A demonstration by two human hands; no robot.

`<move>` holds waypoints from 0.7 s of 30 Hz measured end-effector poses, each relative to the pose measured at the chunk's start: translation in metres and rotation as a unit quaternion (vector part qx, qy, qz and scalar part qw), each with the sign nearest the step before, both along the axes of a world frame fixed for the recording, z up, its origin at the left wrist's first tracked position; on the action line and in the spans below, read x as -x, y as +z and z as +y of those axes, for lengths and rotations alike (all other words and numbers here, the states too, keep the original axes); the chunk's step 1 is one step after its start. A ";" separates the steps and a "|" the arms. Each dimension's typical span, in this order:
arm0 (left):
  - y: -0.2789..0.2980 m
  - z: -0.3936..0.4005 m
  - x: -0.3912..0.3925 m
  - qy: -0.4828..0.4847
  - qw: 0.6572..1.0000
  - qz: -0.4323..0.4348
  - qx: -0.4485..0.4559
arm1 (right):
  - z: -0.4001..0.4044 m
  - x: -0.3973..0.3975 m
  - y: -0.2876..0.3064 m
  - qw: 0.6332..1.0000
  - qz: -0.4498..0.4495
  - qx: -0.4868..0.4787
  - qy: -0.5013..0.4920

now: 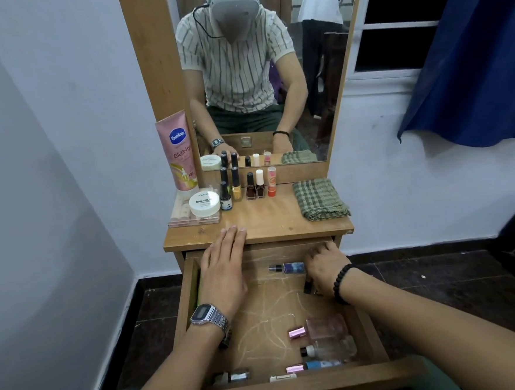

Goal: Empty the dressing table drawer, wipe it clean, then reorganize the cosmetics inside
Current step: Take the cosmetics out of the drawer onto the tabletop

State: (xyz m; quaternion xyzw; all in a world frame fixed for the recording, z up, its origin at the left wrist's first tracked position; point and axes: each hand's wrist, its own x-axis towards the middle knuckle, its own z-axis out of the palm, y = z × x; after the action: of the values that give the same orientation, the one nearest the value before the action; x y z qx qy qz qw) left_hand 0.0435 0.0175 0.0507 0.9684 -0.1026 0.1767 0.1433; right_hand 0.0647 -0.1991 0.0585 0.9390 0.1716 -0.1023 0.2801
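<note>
The wooden drawer [371, 336] stands pulled out below the dressing table top [270, 221]. My left hand [223, 267] is flat, fingertips resting on the tabletop's front edge. My right hand [327, 270] reaches into the drawer's back right corner, fingers curled round a small dark item [308, 287]. Beside it lies a small blue spray bottle [287, 267]. Near the front lie a pink perfume bottle [322, 327], a clear bottle [329, 348], a blue bottle with pink cap [315, 366] and a small silver item [240, 375]. Several nail polish bottles [243, 186] stand on top.
A pink Vaseline tube [178, 151], a white nail polish remover jar [204, 203] on a clear makeup case [178, 214], and a folded green checked cloth [319, 199] sit on the tabletop. A mirror [250, 73] rises behind. A blue curtain [469, 58] hangs at right.
</note>
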 end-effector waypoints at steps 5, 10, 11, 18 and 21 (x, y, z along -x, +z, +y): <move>-0.001 -0.001 -0.001 0.001 1.000 -0.003 0.002 | -0.003 0.004 -0.001 1.000 -0.002 -0.012 0.001; -0.001 -0.001 -0.001 0.002 1.000 0.000 0.000 | -0.010 0.009 0.003 0.998 0.013 -0.057 0.015; -0.001 -0.001 -0.001 0.002 1.000 0.001 0.001 | -0.011 0.012 0.003 0.998 0.009 -0.059 0.023; -0.001 -0.001 -0.001 0.008 1.000 0.000 -0.005 | -0.008 0.019 0.019 0.998 0.021 -0.060 0.029; -0.001 -0.001 -0.002 0.009 1.000 0.000 -0.004 | -0.007 0.020 0.029 0.995 0.060 -0.077 0.015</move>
State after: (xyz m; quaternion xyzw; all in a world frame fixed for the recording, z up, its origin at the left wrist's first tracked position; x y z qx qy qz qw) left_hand 0.0450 0.0164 0.0496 0.9699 -0.0947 0.1771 0.1380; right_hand 0.0450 -0.2066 0.0877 0.9474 0.2091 -0.1405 0.1972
